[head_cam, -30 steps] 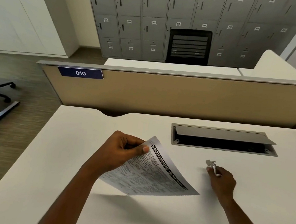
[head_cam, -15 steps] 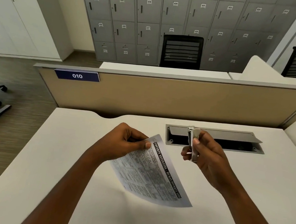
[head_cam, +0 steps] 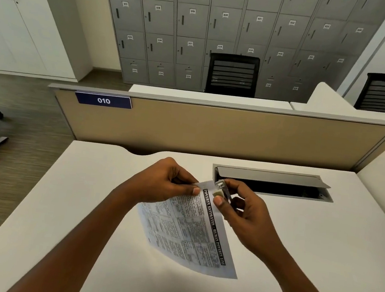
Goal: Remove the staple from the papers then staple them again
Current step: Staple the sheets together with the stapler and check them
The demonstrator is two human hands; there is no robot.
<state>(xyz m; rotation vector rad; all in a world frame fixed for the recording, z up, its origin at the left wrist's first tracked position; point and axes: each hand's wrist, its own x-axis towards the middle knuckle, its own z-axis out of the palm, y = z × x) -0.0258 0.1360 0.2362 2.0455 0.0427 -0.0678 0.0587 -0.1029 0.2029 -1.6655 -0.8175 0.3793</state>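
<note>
Metal stapler [head_cam: 222, 191] in grip of right hand [head_cam: 248, 213] overlaps papers [head_cam: 191, 236] pinched by left hand [head_cam: 166, 183].

The white table [head_cam: 312, 258] stretches from its near edge to a beige partition [head_cam: 211, 133] that stands along its far edge. Set into the top near the far edge, right of the middle, is a grey cable hatch [head_cam: 300, 197] with its flap [head_cam: 269, 176] tilted open over a dark slot. A shallow curved notch [head_cam: 141, 153] cuts the far edge, left of the middle.
</note>
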